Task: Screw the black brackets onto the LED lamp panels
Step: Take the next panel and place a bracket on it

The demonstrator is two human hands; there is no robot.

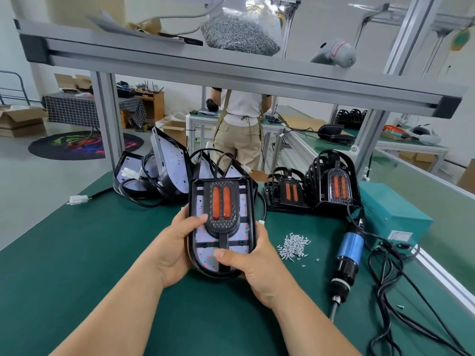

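While both hands grip it, the LED lamp panel (205,255) sits near the middle of the green tabletop (77,253), its white board with small red dots facing up. It seems lifted off the surface, though its near edge hides any gap. A black bracket (223,223) with two orange lenses lies on the panel's face, its narrow stem pointing to the near end. The left hand (174,242) is curled round the panel's left edge, with the thumb pressed on the bracket's lower left corner. The right hand (257,268) clasps the near right edge, its thumb laid across the stem.

Just right of the panel lies a small heap of silver screws (294,246). Further right, an electric screwdriver (347,258) with a blue band lies on the tabletop, bit toward the near side, beside a teal power box (395,211). Two stacks of spare brackets (331,183) stand at the far right. More panels (164,163) with black cables are piled at the far left.
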